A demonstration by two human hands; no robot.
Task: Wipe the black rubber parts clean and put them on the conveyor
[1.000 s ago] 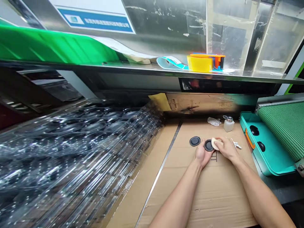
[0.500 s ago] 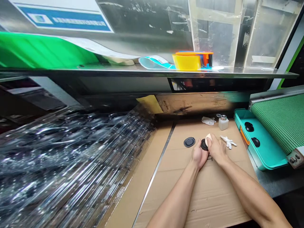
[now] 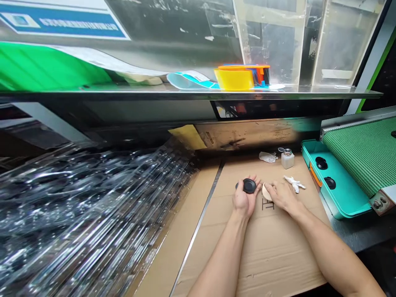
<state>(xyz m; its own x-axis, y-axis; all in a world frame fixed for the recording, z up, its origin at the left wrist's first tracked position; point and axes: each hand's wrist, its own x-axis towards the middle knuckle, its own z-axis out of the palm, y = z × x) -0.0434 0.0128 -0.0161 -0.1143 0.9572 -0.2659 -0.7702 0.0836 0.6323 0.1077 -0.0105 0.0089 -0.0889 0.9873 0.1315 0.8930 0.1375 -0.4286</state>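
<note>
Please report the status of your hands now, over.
Left hand holding black round disc. Right hand on pale sponge pad. Crumpled white cloth beside right hand, not touching.

Pale pad point(image 3: 265, 193) under the right hand point(image 3: 284, 199) and black disc point(image 3: 249, 186) in the left hand point(image 3: 243, 202) are half hidden by fingers — the blue sign point(image 3: 58, 22), upper left, runs off the frame (lettering too small to read).

Room for the right hand point(image 3: 284, 198) over the cardboard point(image 3: 272, 251) toward the near edge; dispenser bottle point(image 3: 287, 160) and white glove point(image 3: 293, 183) ahead, teal conveyor tray point(image 3: 328, 181) right, clear plastic sheets point(image 3: 93, 206) left.
</note>
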